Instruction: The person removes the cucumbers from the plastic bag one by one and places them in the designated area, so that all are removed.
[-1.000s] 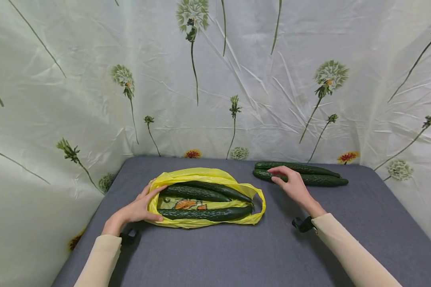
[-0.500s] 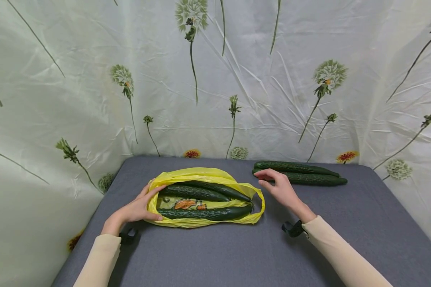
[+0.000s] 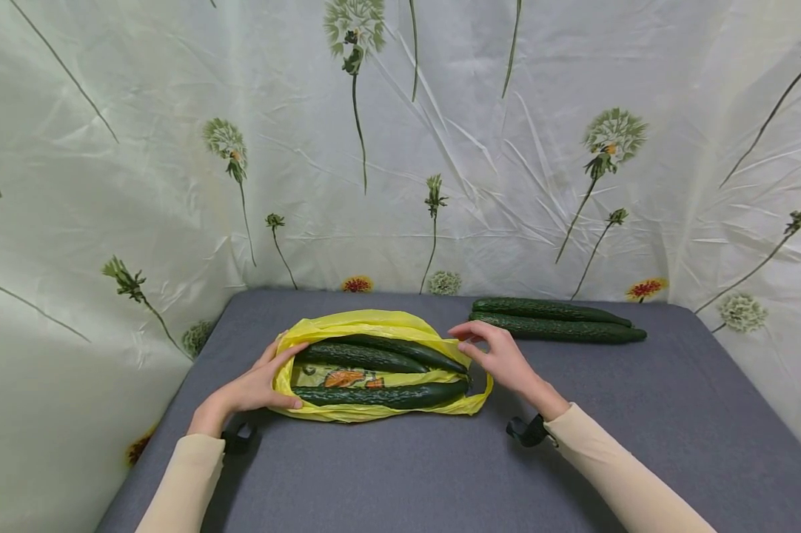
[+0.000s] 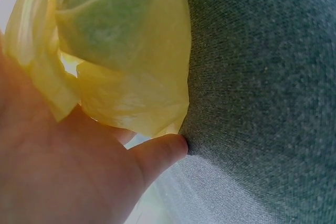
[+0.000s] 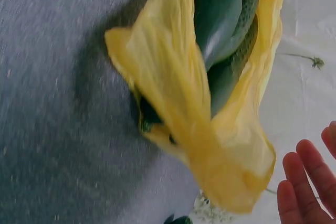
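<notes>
A yellow plastic bag (image 3: 374, 318) lies on its side with its mouth spread, its crumpled right end also showing in the right wrist view. Inside are a front cucumber (image 3: 387, 397) and two more, one of them the middle cucumber (image 3: 367, 357). At the bag's left end my left hand (image 3: 257, 385) holds the edge, thumb along the front and index finger over the back rim. My right hand (image 3: 500, 361) hovers at the bag's right end, fingers loosely bent with nothing in them. In the right wrist view its fingertips (image 5: 296, 182) are apart from the yellow plastic.
Two cucumbers, the nearer cucumber (image 3: 567, 330) and the farther cucumber (image 3: 554, 309), lie side by side at the table's back right. The grey table (image 3: 400, 474) meets a floral curtain (image 3: 507, 185) behind and at both sides.
My right hand has moved left, from over the nearer loose cucumber to the bag's right rim. Left hand, bag and cucumbers stay where they were.
</notes>
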Motion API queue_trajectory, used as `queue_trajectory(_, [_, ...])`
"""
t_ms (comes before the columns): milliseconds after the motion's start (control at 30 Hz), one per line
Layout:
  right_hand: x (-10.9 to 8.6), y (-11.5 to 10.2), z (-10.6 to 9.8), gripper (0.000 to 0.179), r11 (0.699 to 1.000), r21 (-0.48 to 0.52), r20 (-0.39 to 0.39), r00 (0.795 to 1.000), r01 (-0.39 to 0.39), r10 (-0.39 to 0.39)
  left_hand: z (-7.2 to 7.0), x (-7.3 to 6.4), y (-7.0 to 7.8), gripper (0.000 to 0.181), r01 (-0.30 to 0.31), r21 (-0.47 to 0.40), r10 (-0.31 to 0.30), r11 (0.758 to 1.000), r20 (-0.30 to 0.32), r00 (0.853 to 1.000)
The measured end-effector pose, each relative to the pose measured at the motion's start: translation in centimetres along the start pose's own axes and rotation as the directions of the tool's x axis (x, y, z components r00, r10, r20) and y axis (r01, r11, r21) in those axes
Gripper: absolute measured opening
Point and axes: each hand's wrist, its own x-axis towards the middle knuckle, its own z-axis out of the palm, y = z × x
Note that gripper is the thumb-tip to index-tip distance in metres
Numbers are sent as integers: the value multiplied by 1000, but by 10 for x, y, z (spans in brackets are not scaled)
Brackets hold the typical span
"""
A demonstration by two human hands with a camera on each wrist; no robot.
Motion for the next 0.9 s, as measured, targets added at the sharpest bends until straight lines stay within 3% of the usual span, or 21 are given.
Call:
queue_trajectory(667, [9,-24,40,26,997,47,103,992,63,-67,2,1,2,104,23,-2,-23,1000,1,1000])
queue_trajectory(900, [11,-29,54,26,997,53,134,989,48,-55,2,1,3,103,7,5,-6,1000,-10,1000])
